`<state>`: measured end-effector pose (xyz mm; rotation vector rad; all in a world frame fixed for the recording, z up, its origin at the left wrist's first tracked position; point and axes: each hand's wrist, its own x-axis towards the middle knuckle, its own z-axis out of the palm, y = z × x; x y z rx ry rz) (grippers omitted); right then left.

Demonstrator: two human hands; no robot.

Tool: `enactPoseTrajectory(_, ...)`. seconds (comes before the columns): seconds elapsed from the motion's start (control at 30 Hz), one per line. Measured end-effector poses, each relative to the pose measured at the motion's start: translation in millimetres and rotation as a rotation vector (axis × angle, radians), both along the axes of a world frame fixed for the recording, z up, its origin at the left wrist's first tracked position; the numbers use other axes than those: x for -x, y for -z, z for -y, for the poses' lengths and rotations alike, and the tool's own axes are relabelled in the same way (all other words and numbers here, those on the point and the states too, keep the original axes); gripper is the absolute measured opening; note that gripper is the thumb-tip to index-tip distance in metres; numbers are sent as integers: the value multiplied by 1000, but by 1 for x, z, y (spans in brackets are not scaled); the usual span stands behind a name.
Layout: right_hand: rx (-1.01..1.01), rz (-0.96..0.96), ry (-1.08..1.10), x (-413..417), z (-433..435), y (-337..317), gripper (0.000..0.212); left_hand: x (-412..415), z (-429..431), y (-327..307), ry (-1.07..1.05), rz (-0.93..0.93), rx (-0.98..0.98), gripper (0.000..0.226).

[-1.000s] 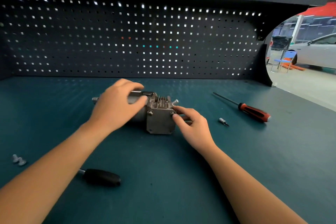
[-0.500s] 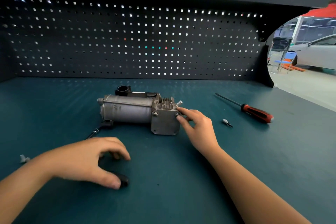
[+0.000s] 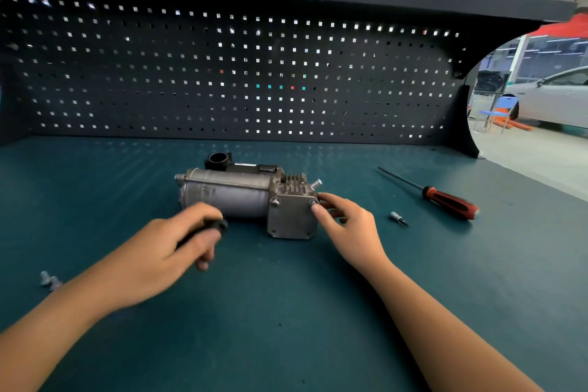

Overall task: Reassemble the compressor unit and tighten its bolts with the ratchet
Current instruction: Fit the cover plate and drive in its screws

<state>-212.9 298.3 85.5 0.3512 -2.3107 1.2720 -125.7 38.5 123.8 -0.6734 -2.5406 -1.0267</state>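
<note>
Compressor (image 3: 235, 197) on bench (image 3: 286, 312), pegboard (image 3: 222, 73) behind. Bit (image 3: 397, 218), then screwdriver (image 3: 445, 200), to its right; bolts (image 3: 49, 279) near left. Left hand (image 3: 165, 251) with ratchet (image 3: 219, 224) before compressor; right hand (image 3: 353, 229) at its end bolt (image 3: 312, 201).

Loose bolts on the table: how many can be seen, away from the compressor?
2. Both lie side by side near the left edge of the table: the left bolt and the right bolt, close together. Others may be hidden under the arms.

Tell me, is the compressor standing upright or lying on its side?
Lying on its side: the compressor rests lengthwise on the bench, with its square end plate facing the camera.
</note>
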Motion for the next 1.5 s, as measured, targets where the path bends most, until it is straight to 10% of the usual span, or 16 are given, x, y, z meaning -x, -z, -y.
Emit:
enactPoseTrajectory(0.17,-5,8,-3,-2,0,-1,30,1,-6,-2,-113,-46,-374,10)
enactPoseTrajectory(0.37,-120,-103,88,-9,2,-5,46,0,-3,-5,-368,-184,-326,25)
enactPoseTrajectory(0.53,-80,-475,139,-32,19,-24,21,6,17,-29,-227,14,-1026,39)
enactPoseTrajectory(0.73,54,269,-254,-68,81,-19,33,4,45,-50,-133,89,-1162,41)
enactPoseTrajectory(0.83,287,716,-430,-76,110,-22,27,-1,67,-56,361,451,-1355,50)
enactPoseTrajectory(0.93,582,978,-503,-75,126,-30,34,-11,84,-48,407,511,-1390,61)
enactPoseTrajectory(1.17,1191,889,-357,-72,122,-21,17,-6,21,-28,291,428,-1322,34)
enactPoseTrajectory(1.5,1053,732,-460,-55,102,-20,18,-22,-6,-29,122,285,-1286,35)
